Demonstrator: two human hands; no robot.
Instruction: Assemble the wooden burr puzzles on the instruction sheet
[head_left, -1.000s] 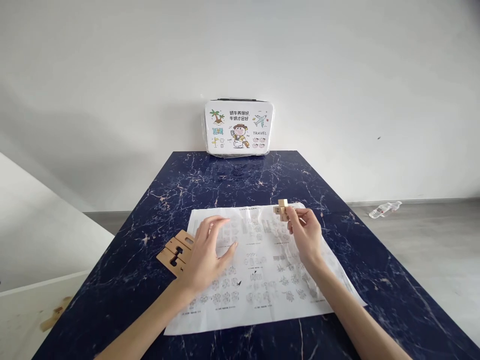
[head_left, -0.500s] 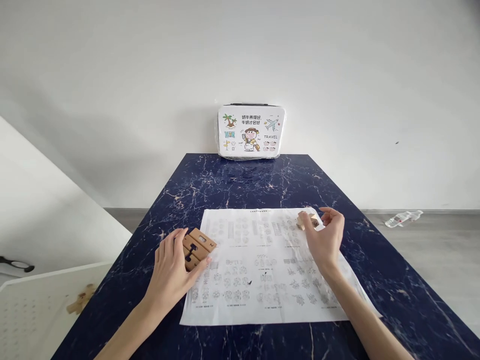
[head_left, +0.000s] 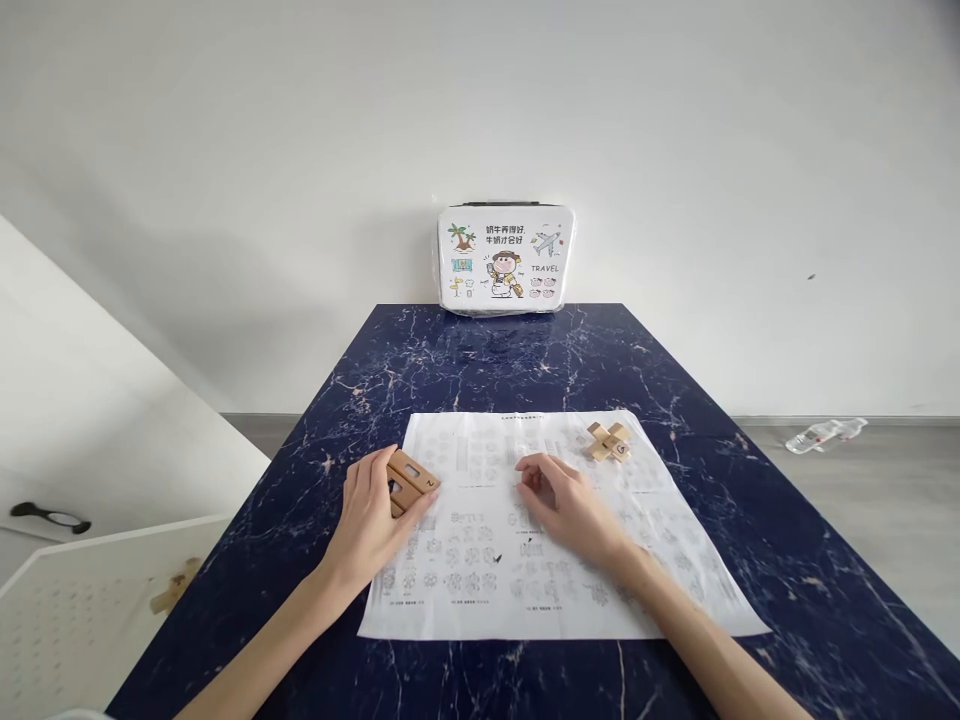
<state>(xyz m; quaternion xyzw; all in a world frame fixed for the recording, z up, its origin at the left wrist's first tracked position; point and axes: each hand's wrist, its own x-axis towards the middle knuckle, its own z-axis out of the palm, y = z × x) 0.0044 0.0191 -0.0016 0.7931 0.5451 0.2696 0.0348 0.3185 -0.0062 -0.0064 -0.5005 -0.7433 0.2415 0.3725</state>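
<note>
A white instruction sheet (head_left: 555, 590) printed with puzzle diagrams lies on the dark blue marbled table (head_left: 525, 360). My left hand (head_left: 369, 520) rests at the sheet's left edge, its fingers closed around flat notched wooden puzzle pieces (head_left: 411, 477). My right hand (head_left: 564, 505) lies on the middle of the sheet, fingers loosely curled, holding nothing. A small assembled wooden cross puzzle (head_left: 608, 441) sits alone on the sheet's far right corner, apart from both hands.
A white tin case (head_left: 506, 260) with cartoon travel pictures stands against the wall at the table's far end. A white perforated tray (head_left: 82, 620) holding a wooden piece (head_left: 172, 590) sits low at left. A plastic bottle (head_left: 825, 434) lies on the floor at right.
My right hand let go of the wooden cross puzzle on the sheet's far right and drew back to the middle. My left hand reached left and took hold of the flat wooden pieces.
</note>
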